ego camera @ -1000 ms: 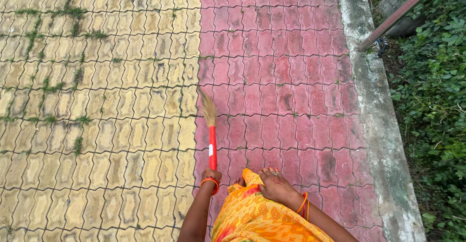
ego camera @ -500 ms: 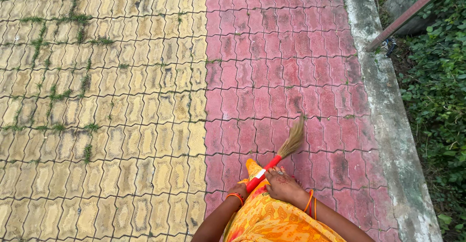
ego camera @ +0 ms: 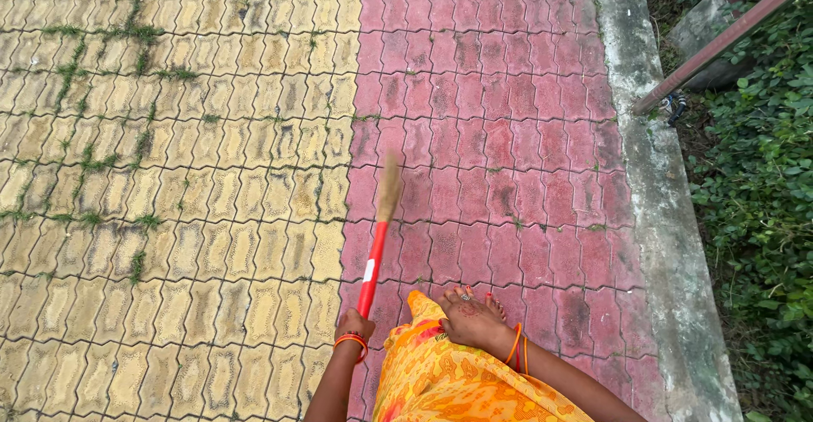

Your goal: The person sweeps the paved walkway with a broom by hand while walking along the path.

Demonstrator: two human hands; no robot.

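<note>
- Left hand (ego camera: pixel 354 325) clamped on the red handle of a broom (ego camera: pixel 374 257); bristles blurred, probably touching the red paving (ego camera: pixel 508 134) near the seam with the yellow paving (ego camera: pixel 169 176).
- Right hand (ego camera: pixel 472 319) rests flat on orange cloth (ego camera: pixel 449 380), fingers loose, gripping nothing.
- Hands apart.
- Concrete curb (ego camera: pixel 652 176) and plants (ego camera: pixel 762 176) to the right.

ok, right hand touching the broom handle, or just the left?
Apart. The head view shows the right hand resting on the orange cloth, with red paving visible between it and the red broom handle. Only the left hand grips the handle.
</note>
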